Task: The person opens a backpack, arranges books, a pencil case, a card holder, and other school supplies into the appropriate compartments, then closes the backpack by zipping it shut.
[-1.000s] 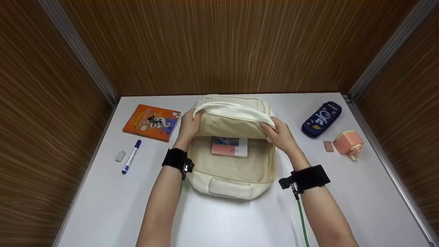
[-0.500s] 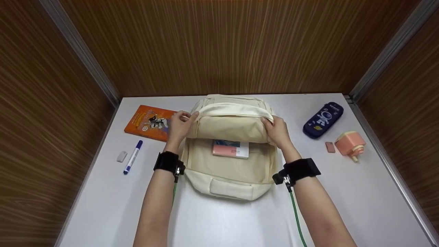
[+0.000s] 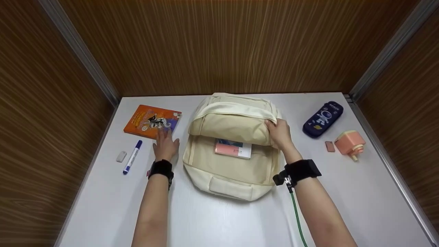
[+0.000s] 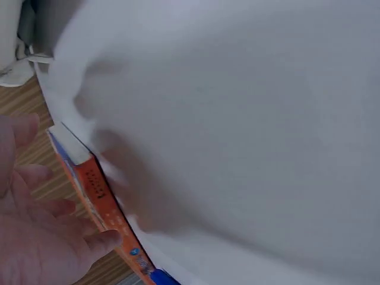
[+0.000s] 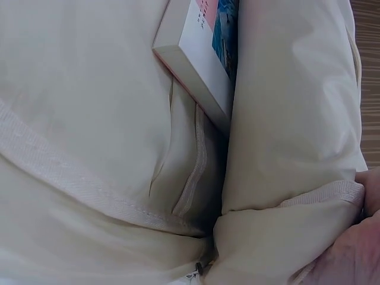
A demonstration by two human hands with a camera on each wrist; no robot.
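A cream backpack (image 3: 230,192) lies unzipped on the table, its front flap folded up and back. Inside, a pink and white book (image 3: 233,150) lies partly under the flap; its corner and blue cover picture also show in the right wrist view. My right hand (image 3: 280,134) grips the flap's right edge, thumb on the inner side. My left hand (image 3: 165,145) is off the bag, fingers spread, with fingertips over the near edge of an orange book (image 3: 145,120). In the left wrist view the book's orange spine (image 4: 110,208) runs just beyond the fingers.
Left of the backpack lie a blue-capped marker (image 3: 132,157) and a small grey eraser (image 3: 121,156). On the right are a navy astronaut pencil case (image 3: 323,119), a pink eraser (image 3: 330,146) and a pink pencil sharpener (image 3: 350,144). Wood-grain panels (image 3: 226,48) wall the table.
My left hand has let go of the flap and moved left and nearer to the orange book. The right hand still holds the flap; the bag has shifted slightly right.
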